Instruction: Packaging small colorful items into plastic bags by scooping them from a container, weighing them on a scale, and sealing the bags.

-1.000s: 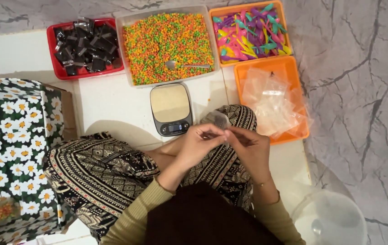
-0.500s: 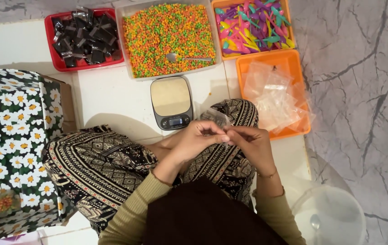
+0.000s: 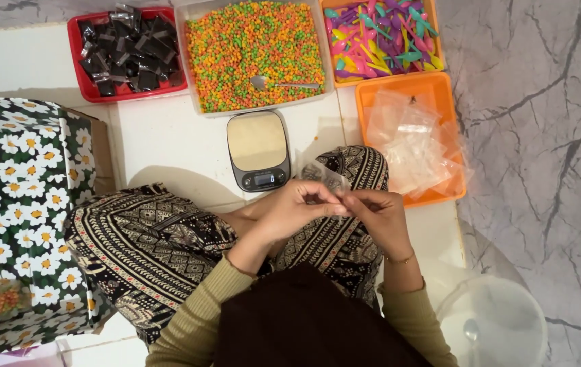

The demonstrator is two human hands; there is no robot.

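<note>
- A small clear plastic bag [image 3: 323,178] is pinched between the fingers [image 3: 326,198] of the left hand [image 3: 297,207] and those of the right hand [image 3: 379,214]; both sets of fingers are drawn narrow on its lower edge, apparently so that the thin film can be worked apart.
- The bag is held above the lap, just in front of the small digital scale [image 3: 258,150], which is kept within easy reach on the white floor [image 3: 161,136].
- Beyond the scale, a clear tray of orange, green and yellow pellets [image 3: 253,54] is set in the middle, with a metal spoon [image 3: 284,84] laid in it, seemingly for scooping.
- To its left, a red tray [image 3: 76,61] is filled with small glossy black sachets [image 3: 127,47].
- To the right, an orange tray of bright plastic spoons [image 3: 379,34] is placed, and below it another orange tray [image 3: 372,102] holding a loose heap of empty clear bags [image 3: 409,143].
- A box with a daisy print [image 3: 19,204] stands at the left; a clear plastic tub [image 3: 494,319] sits at the lower right.
</note>
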